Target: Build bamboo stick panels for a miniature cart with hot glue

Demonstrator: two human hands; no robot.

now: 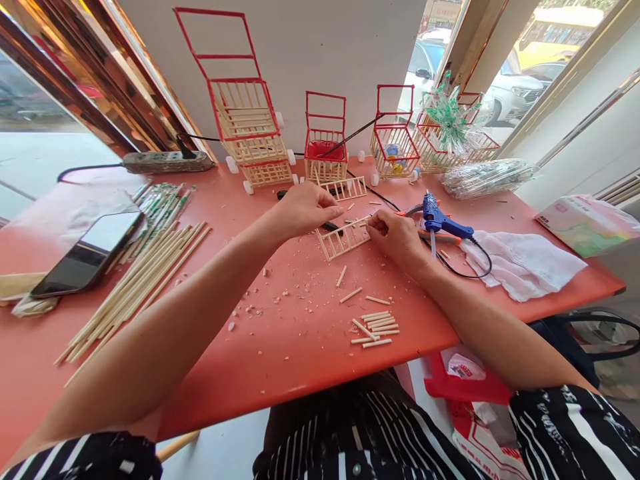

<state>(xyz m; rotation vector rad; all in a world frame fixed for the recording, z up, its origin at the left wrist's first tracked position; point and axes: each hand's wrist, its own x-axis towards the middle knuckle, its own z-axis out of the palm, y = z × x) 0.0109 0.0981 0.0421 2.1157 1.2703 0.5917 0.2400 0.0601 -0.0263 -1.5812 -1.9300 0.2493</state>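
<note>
Both of my hands meet over a small wooden lattice panel (343,238) lying flat on the red table (280,347), a little past its middle. My left hand (304,208) curls down over the panel's upper left edge, fingertips pinched against it beside something dark that I cannot make out. My right hand (397,237) is closed in a pinch on the panel's right end, thumb and forefinger gripping a short stick there.

A second lattice panel (347,189) lies just beyond the first. Nearer to me, a small heap of cut sticks (376,328) sits on the table, with a few loose ones and wood crumbs scattered around. Just right of my right hand rests a blue glue gun (440,221), its black cord looping toward a white cloth (523,263).

Along the far edge stand the little stick-built carts. The tall cart (247,127) has red framing and an empty-looking basket. The middle cart (325,150) holds a red lining, and a thin dark rod leans into it. The third cart (395,143) carries something small, blue and yellow, which I cannot identify. A fourth basket (453,133) holds a green and clear wrapped bundle.

To my left lie long bamboo sticks (143,280), a dark phone (90,253) and, farther back, a power strip (167,161). At the right edge sits a pack of tissues (587,223).
</note>
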